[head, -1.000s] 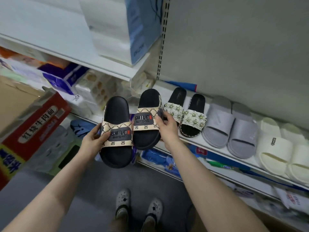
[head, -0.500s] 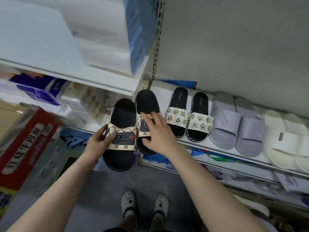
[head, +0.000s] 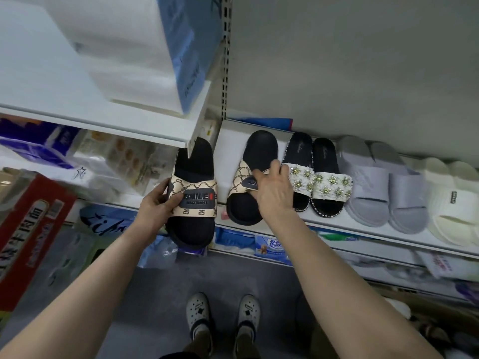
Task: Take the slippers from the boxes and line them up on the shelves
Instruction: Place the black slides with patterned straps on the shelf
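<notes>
From the head camera, the only view I have, my right hand (head: 272, 190) lies fingers-down over the beige patterned strap of a black-soled slide slipper (head: 252, 177), pressing it onto the white metal shelf (head: 363, 229); the fingers are curled loosely over the strap, so I call it a light hold and not a full clench. That slipper sits at the left end of the row, its toe just over the shelf's front edge and its body angled slightly to the left, just beside the black pair with white flowered bands (head: 315, 177); beyond those stand the grey quilted slides (head: 383, 185) and the cream ribbed slides (head: 453, 203). My left hand (head: 158, 206) grips the matching black slide with the SMILE strap (head: 194, 195) by the strap's outer edge, thumb on top, holding it in the air in front of the shelf, left of its mate. To do this step well, I would square the shelved slipper parallel to its flowered neighbour, slide it back until the toe lines up with the others, then bring the left one in close alongside, watching the overhanging upper white shelf (head: 103, 117) near its heel.
</notes>
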Action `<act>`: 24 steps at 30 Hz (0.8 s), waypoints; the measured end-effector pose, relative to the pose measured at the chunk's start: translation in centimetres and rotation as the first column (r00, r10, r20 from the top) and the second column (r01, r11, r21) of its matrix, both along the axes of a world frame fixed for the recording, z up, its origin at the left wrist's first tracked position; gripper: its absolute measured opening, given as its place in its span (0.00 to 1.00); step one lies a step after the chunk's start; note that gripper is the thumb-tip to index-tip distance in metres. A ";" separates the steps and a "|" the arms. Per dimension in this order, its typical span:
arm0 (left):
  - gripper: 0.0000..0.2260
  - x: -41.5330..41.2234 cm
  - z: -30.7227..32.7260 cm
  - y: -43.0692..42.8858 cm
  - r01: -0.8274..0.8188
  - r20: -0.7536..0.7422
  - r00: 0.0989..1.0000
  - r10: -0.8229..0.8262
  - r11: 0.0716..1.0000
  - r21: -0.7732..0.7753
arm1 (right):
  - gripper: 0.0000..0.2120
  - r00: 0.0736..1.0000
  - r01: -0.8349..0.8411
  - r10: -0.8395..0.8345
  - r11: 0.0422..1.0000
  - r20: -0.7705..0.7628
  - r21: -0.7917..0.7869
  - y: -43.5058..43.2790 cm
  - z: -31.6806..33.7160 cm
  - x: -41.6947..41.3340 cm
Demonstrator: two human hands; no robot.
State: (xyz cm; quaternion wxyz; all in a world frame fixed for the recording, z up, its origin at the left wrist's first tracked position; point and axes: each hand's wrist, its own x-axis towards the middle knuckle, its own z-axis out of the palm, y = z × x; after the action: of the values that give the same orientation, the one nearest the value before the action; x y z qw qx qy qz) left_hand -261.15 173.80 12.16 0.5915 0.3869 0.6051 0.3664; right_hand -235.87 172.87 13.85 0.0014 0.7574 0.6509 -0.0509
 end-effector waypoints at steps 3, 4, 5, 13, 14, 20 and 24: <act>0.19 1.9 0.1 1.4 0.056 0.007 0.998 -0.056 0.998 0.005 | 0.36 0.999 -0.032 0.032 0.999 -0.035 -0.010 -0.3 0.3 1.8; 0.19 2.6 -0.1 2.1 0.087 -0.003 0.996 -0.087 0.996 0.013 | 0.40 0.995 -0.059 0.058 0.998 -0.076 -0.017 -0.5 0.4 2.2; 0.19 3.2 -0.1 2.8 0.121 -0.014 0.993 -0.121 0.992 0.024 | 0.44 0.989 -0.084 0.080 0.996 -0.127 -0.024 -0.8 0.5 2.4; 0.25 7.9 0.6 6.5 0.448 -0.637 0.729 -0.252 0.878 0.165 | 0.42 0.948 -0.103 0.102 0.995 -0.302 0.014 -2.6 0.5 3.9; 0.30 8.2 0.9 5.9 0.513 -0.660 0.694 -0.288 0.841 0.172 | 0.39 0.945 -0.097 0.104 0.995 -0.310 0.037 -2.5 0.5 3.8; 0.36 8.6 0.0 5.0 0.729 -0.842 0.480 -0.244 0.644 0.230 | 0.40 0.935 -0.144 0.125 0.989 -0.333 -0.032 -0.8 1.4 4.4; 0.33 9.5 -0.2 5.8 0.701 -0.853 0.476 -0.216 0.678 0.220 | 0.40 0.956 -0.177 0.165 0.984 -0.244 -0.028 0.2 1.4 4.7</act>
State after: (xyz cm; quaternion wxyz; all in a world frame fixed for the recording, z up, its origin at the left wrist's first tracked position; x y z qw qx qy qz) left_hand -251.60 179.63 12.00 0.2148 0.8095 0.5291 0.1370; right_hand -231.18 173.05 15.30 -0.0545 0.6861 0.7080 -0.1581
